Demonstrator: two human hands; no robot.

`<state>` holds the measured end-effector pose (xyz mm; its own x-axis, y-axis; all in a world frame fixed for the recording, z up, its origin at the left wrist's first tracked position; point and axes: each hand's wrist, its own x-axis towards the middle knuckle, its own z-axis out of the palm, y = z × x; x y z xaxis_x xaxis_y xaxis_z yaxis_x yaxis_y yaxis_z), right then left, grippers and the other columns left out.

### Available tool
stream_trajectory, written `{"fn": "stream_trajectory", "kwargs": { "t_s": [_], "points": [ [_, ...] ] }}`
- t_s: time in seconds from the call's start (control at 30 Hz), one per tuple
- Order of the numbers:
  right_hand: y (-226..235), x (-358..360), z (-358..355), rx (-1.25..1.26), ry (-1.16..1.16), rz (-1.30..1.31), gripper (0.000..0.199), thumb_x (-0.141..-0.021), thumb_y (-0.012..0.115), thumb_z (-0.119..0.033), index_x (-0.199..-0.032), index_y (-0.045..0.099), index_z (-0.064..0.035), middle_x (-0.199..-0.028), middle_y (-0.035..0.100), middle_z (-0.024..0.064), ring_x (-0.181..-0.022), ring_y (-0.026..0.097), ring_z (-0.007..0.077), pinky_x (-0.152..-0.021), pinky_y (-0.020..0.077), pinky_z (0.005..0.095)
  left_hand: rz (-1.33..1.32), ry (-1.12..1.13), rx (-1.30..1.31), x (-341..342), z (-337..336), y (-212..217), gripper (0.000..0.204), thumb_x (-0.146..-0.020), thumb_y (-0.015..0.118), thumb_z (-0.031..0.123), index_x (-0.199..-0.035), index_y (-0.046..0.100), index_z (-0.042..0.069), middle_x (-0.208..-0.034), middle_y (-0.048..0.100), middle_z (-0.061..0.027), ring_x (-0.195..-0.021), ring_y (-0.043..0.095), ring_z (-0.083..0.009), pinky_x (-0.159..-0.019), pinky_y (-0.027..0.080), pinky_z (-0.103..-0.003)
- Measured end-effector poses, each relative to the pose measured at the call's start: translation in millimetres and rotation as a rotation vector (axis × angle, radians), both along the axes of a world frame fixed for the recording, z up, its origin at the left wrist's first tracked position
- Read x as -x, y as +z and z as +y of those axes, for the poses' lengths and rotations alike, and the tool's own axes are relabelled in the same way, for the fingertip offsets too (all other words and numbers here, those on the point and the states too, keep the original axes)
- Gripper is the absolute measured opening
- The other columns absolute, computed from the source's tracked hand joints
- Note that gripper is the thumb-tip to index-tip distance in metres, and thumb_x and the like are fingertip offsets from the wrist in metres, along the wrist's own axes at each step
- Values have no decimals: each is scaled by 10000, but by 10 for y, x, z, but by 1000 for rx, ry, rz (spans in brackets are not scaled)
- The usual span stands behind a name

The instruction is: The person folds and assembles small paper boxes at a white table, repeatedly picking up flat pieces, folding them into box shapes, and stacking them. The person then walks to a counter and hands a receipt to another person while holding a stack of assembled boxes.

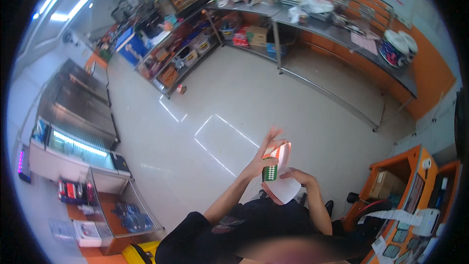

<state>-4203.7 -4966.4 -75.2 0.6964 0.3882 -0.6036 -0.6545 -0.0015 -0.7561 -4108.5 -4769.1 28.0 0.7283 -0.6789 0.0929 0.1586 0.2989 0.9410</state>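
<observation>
In front of my body I hold a small cardboard food box (288,188), printed green and orange outside and white inside. It is open, with its white inner faces spread toward me. My left hand (264,160) grips the printed side, thumb across the green part; its upper fingers are blurred by motion. My right hand (301,177) is at the right edge, its fingertips against the white inside and partly hidden by the cardboard. Beneath the box are my dark shirt and the pale tiled floor (195,122).
Along the far wall runs a steel table (312,24) with trays, bags and white buckets (393,51). Cluttered shelves (181,54) stand at the far left, steel cabinets (80,98) at the left. Close on my right is an orange counter (415,176) carrying a printer (429,221) with a trailing paper strip.
</observation>
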Motion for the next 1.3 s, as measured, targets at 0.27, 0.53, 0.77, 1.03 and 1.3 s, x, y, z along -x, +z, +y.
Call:
{"fn": "stream_trajectory", "kwargs": {
  "t_s": [0.27,0.53,0.77,1.03,1.3],
  "points": [
    [-195,-976,1025,-136,-318,-45,552,-887,641,-208,-1363,543,55,-1172,689,143,-1007,693,217,-913,537,346,307,353,-393,14,1428,-833,1206,-876,726,569,-1626,-139,191,-1690,51,-194,-1493,295,-430,-1176,328,-602],
    [-593,-2024,2420,98,-83,-208,593,-904,632,-206,-1414,470,49,-1169,667,196,-1029,680,256,-907,535,373,704,609,-118,-627,2324,-1085,870,-979,674,299,-1620,118,104,-1535,399,-150,-1351,492,-314,-1078,453,-522],
    [-516,-3403,4128,43,81,-428,661,-933,634,-242,-1500,383,-11,-1258,653,210,-1170,636,288,-1012,485,402,218,963,-224,-1715,3853,-1430,628,-978,564,91,-1543,319,-31,-1492,469,-180,-1349,493,-249,-1137,374,-367],
    [-194,-4757,5792,-8,306,-776,529,-947,634,-301,-1372,488,-20,-1203,655,167,-1100,650,269,-944,511,396,464,1189,188,-2688,5418,-1264,611,-949,472,1,-1539,328,-59,-1449,513,-194,-1314,515,-247,-1116,392,-359],
    [-586,-5749,7371,67,474,-832,705,-906,684,-273,-1503,372,-66,-1296,613,194,-1134,651,272,-952,530,389,-22,1452,-423,-3416,6821,-1326,688,-973,573,138,-1573,285,-37,-1588,410,-185,-1479,371,-302,-1222,255,-387]
  ]
}}
